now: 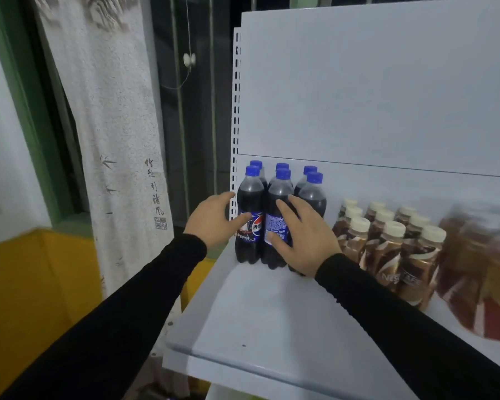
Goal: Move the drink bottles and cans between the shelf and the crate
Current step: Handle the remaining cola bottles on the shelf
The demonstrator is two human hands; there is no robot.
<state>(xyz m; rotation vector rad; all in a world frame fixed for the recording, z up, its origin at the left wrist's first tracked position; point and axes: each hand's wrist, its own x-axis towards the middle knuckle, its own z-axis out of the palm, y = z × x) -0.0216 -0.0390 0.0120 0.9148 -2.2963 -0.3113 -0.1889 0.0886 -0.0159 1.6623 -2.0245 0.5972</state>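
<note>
Several dark cola bottles (250,203) with blue caps stand in two rows at the back left of the white shelf (260,310). My left hand (211,220) is beside the front-left bottle, fingers spread, thumb touching its label. In front of the middle and right front bottles, my right hand (300,238) has its fingers apart, thumb on the middle bottle's label. Neither hand has closed around a bottle. No crate is in view.
Several brown coffee bottles (387,243) with cream caps stand to the right of the colas, and blurred reddish bottles (479,272) lie farther right. A perforated shelf upright (236,116) rises at the left. A white curtain (113,140) and yellow surface (26,284) lie left.
</note>
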